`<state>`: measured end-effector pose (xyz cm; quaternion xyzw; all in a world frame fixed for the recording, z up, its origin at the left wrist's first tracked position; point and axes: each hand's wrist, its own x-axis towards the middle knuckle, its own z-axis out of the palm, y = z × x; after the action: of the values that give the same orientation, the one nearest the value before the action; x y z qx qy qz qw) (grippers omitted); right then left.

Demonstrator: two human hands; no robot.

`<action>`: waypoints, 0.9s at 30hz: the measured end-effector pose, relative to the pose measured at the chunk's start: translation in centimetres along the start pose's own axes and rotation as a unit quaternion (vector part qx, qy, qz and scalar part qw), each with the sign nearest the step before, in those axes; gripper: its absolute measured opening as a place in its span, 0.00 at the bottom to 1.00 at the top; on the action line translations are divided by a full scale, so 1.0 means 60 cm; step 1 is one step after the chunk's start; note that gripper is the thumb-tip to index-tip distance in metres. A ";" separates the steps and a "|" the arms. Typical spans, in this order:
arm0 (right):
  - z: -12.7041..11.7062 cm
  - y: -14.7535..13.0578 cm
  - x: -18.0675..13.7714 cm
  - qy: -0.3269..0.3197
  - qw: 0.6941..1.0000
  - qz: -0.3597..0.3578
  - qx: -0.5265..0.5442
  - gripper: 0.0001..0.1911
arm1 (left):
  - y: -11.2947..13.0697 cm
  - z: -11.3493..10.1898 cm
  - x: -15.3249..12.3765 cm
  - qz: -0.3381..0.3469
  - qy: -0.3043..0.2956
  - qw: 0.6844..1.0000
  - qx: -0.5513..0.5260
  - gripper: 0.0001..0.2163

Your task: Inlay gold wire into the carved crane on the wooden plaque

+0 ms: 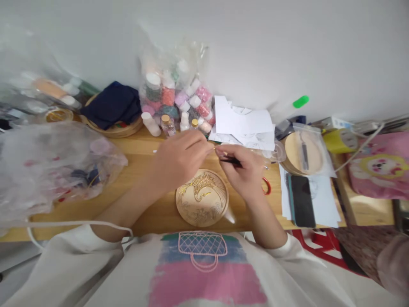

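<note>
A round wooden disc (202, 197) with a gold wire crane outline lies on the wooden table (143, 149), close to my chest. Above its far edge my two hands meet. My left hand (179, 160) is closed, its fingertips pinching a thin pale strand that runs toward the right hand. My right hand (244, 172) is closed round a thin dark tool (231, 160), whose tip points left at the strand. Both hands hover just above the disc, fingertips almost touching.
A clear bag of small coloured sand bottles (174, 100) stands by the wall, with little vials (168, 124) before it. A navy cloth (111, 104) lies in a wooden tray at left. White papers (243, 123), a second bagged wooden disc (303, 152) and a black phone (302, 200) lie at right. A crumpled plastic bag (47, 166) lies at left.
</note>
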<state>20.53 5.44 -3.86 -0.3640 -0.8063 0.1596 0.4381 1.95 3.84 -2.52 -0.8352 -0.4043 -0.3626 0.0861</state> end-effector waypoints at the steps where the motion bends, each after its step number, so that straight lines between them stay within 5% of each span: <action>1: -0.007 -0.010 0.015 0.025 0.999 -0.020 -0.006 0.13 | 0.001 -0.012 0.015 0.004 0.029 1.000 0.012 0.07; 10: -0.039 -0.100 0.088 0.159 0.977 -0.084 -0.115 0.09 | 0.021 -0.071 0.078 -0.028 0.208 0.976 0.060 0.04; 27: -0.045 -0.076 0.090 0.145 0.985 -0.086 -0.047 0.08 | 0.014 -0.070 0.072 -0.031 0.197 0.980 -0.005 0.04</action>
<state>18.83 6.05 3.49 -0.3329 -0.7687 0.0291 0.5453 2.09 4.10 3.59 -0.7352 -0.4031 -0.5244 0.1483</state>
